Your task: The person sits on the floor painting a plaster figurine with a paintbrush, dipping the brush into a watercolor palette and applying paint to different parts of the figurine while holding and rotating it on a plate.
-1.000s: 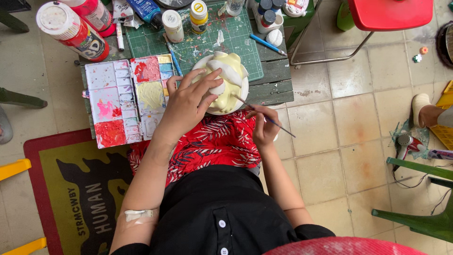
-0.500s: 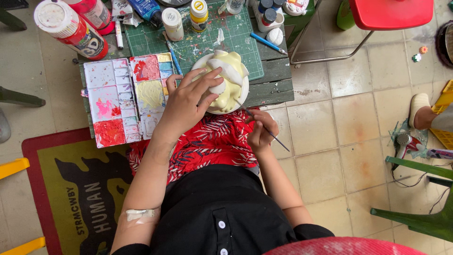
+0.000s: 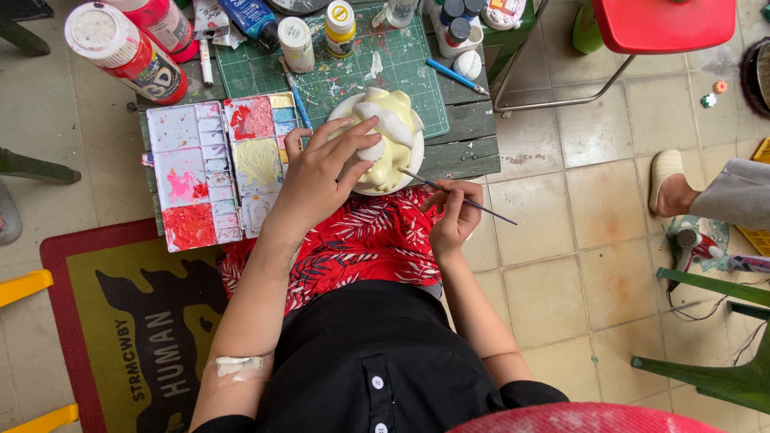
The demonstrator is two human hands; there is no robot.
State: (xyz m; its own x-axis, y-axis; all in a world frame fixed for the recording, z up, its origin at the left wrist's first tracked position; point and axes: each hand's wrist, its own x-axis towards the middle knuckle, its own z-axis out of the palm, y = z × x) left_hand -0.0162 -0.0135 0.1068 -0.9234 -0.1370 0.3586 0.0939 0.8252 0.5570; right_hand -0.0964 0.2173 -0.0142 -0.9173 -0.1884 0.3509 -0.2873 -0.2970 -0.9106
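Observation:
A round white plaster figure [image 3: 393,140], partly painted pale yellow, rests at the near edge of a small dark wooden table [image 3: 469,136]. My left hand [image 3: 321,172] lies over its left side, fingers spread on it. My right hand [image 3: 451,212] pinches a thin paintbrush [image 3: 459,197] whose tip touches the figure's lower right edge. A paint palette [image 3: 216,168] with red, pink, yellow and blue patches lies left of my left hand.
Paint bottles [image 3: 128,52], small jars and a blue brush [image 3: 453,74] stand around a green cutting mat [image 3: 401,60]. A red stool [image 3: 666,24] is at the upper right. Another person's slippered foot [image 3: 670,188] is at right, near green chair legs [image 3: 714,377].
My right hand has shifted slightly, and the brush tip has moved onto the figure's lower right edge. My left hand stays on the figure.

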